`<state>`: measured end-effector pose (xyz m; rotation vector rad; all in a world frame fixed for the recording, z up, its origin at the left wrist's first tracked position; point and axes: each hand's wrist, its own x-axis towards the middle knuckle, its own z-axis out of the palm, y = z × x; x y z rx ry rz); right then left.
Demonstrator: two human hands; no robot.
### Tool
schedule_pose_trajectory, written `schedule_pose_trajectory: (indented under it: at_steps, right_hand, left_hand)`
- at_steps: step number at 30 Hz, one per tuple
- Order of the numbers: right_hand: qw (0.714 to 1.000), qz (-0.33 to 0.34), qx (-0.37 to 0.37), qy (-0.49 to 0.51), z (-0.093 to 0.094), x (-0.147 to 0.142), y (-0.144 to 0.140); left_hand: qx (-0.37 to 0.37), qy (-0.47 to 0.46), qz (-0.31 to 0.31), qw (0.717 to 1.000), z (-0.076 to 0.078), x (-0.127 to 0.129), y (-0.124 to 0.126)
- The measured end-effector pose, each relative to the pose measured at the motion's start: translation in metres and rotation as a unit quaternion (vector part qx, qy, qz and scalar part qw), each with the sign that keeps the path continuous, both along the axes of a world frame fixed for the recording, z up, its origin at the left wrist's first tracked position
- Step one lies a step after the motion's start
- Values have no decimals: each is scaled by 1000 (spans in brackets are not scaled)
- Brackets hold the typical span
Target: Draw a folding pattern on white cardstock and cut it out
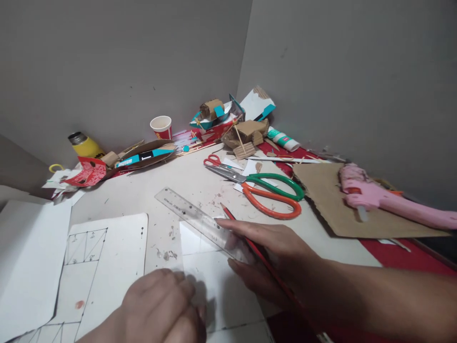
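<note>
From the head view, the right hand (271,252) pinches a clear ruler (200,220) and a red pencil (250,243) at five o'clock on the tabletop (178,181), while the left hand (160,305), curled at six o'clock, presses white paper (221,286), scissors (264,188) lying at two o'clock.

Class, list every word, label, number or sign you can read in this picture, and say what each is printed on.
None reads clearly.
Clear ruler in the right hand: small print near its end, too blurred.
Teal-and-black box: white mark, unreadable.
Drawn sheet: tiny pencil marks, illegible.
Glue tube: label too small.
</note>
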<state>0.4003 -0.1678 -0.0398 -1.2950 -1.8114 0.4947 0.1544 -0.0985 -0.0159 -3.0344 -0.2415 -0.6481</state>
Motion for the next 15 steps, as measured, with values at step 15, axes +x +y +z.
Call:
schedule_pose_trajectory:
  at_steps: [15]
  right_hand:
    - [995, 89, -34, 42, -1, -15, -16]
  left_hand:
    - [76, -118, 82, 987, -24, 0, 45]
